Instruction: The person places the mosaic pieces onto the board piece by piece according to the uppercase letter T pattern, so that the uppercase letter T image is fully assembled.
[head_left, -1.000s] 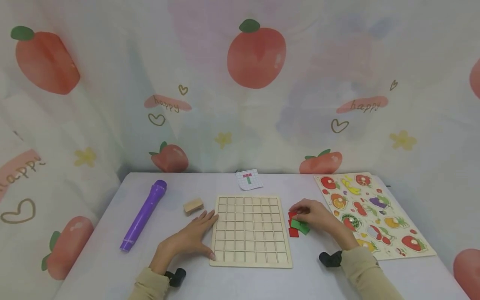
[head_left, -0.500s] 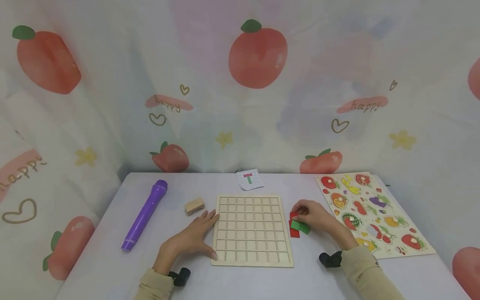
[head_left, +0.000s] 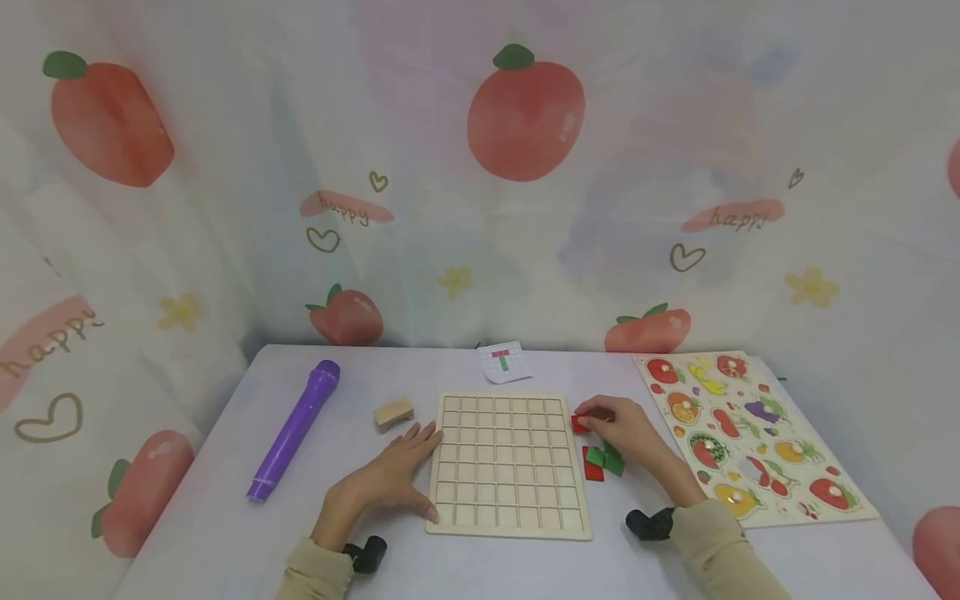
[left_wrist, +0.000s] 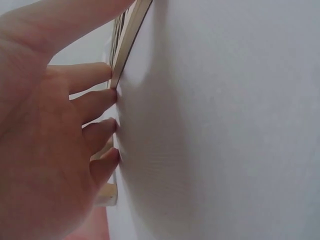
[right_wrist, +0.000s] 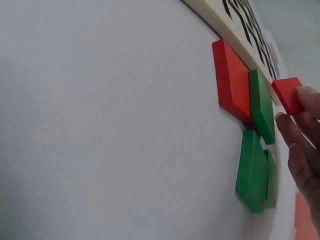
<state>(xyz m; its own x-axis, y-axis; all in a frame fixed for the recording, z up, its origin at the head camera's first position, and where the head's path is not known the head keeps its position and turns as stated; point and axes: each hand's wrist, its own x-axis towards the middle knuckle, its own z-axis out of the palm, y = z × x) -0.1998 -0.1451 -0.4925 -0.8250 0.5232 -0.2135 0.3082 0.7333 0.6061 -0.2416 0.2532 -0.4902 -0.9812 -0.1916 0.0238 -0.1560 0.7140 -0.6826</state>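
In the head view my left hand lies with spread fingers along the left edge of a wooden grid board, its thumb at the near-left corner. The left wrist view shows those fingertips down at the board's edge. My right hand, just right of the board, pinches a red square tile between thumb and fingers. Below it on the table lie another red tile and several green tiles, some overlapping. The grid's cells hold no tiles.
A paper card with a pink and green T pattern lies behind the board. To the left are a small wooden block and a purple toy microphone. A fruit puzzle board lies at the right.
My right hand has picked a red tile from the pile and shifted slightly toward the board. The green tiles are let go and lie on the pile. The left hand stays at the board.
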